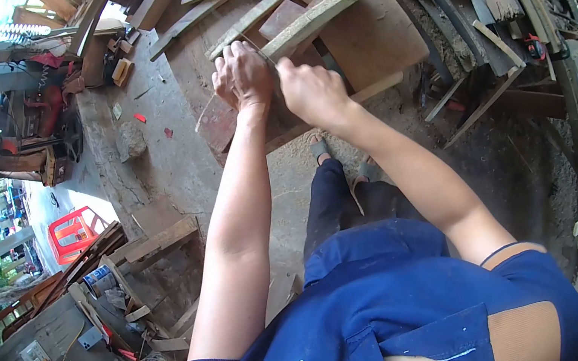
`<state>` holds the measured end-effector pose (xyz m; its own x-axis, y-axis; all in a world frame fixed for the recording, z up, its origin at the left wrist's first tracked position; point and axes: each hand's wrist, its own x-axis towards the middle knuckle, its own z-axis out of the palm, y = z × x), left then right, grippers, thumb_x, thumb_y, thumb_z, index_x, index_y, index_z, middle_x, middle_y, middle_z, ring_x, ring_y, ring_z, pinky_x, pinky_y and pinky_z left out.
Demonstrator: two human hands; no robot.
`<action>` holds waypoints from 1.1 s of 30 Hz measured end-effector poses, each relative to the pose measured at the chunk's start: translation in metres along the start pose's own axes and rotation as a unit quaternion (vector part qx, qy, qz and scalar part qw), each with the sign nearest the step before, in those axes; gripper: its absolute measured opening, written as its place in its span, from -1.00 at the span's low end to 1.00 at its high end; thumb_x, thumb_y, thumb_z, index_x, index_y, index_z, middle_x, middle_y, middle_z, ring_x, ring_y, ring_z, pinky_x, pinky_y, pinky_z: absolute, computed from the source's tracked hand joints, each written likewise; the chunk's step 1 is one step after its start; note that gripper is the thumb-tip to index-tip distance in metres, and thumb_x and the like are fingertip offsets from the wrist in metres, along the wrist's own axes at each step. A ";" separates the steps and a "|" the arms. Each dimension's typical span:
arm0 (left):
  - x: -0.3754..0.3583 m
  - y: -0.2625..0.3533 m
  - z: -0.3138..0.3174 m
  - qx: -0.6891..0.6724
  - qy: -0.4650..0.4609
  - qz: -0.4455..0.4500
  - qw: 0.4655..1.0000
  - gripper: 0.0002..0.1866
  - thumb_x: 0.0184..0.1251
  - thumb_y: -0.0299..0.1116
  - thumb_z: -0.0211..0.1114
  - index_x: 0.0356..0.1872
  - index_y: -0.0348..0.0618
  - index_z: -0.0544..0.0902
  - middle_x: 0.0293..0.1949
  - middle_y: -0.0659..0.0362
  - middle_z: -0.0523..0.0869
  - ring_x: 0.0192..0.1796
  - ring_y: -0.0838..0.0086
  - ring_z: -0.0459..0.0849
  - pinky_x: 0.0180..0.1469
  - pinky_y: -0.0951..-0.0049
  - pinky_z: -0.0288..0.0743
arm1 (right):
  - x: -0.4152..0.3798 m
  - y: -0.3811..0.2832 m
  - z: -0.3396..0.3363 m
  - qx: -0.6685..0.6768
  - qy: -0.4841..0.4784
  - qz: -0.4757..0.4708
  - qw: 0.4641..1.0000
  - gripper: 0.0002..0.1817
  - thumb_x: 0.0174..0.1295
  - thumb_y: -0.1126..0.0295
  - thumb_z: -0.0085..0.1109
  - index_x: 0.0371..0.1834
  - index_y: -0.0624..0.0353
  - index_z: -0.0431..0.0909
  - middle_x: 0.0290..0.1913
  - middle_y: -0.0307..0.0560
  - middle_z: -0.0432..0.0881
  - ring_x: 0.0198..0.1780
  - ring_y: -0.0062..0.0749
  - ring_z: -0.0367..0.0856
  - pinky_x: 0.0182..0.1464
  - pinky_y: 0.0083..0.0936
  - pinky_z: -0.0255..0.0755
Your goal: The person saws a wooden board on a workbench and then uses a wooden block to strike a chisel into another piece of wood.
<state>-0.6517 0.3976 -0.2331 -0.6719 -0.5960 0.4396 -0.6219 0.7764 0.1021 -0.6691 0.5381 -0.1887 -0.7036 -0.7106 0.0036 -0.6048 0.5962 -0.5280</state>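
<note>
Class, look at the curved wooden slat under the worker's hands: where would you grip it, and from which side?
Grip the curved slat near its lower end, where both hands already meet it, coming from above. It lies flat across the boards, long and narrow, so fingers can probably wrap its edges there; the far end lies out of easy reach.

Shirt [394, 308]: dark blue w/ tan-orange sleeve bands, white chest label. Trousers [334, 200]: black. Curved wood strip [315, 17] by the hands: pale grey-beige. Board [371, 29] under it: reddish brown. Plastic stool [74, 232]: red. Floor [171, 162]: grey concrete w/ small red bits.
</note>
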 end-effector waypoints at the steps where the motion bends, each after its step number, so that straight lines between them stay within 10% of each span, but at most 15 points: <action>1: 0.001 -0.001 0.003 -0.008 0.001 -0.006 1.000 -0.75 0.41 -0.21 0.07 -0.34 -0.08 0.64 -0.21 0.12 0.73 -0.11 0.23 0.68 -0.10 0.17 0.50 | -0.015 0.003 -0.005 -0.017 -0.021 0.001 1.000 -0.86 0.27 0.44 -0.04 -0.21 0.25 0.47 -0.39 0.25 0.73 -0.29 0.07 0.78 -0.26 -0.12 0.66; 33: 0.015 -0.002 0.009 -0.002 -0.039 -0.067 0.997 -0.69 0.45 -0.16 -0.03 -0.26 -0.08 0.63 -0.14 0.11 0.72 -0.02 0.17 0.66 -0.01 0.15 0.50 | 0.021 0.009 -0.001 0.001 -0.004 -0.030 1.000 -0.85 0.26 0.44 -0.04 -0.21 0.25 0.50 -0.38 0.24 0.73 -0.27 0.04 0.78 -0.24 -0.14 0.66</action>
<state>-0.6643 0.3848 -0.2347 -0.6121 -0.7090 0.3504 -0.7073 0.6889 0.1585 -0.6899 0.5286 -0.1921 -0.6629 -0.7481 0.0289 -0.6450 0.5510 -0.5295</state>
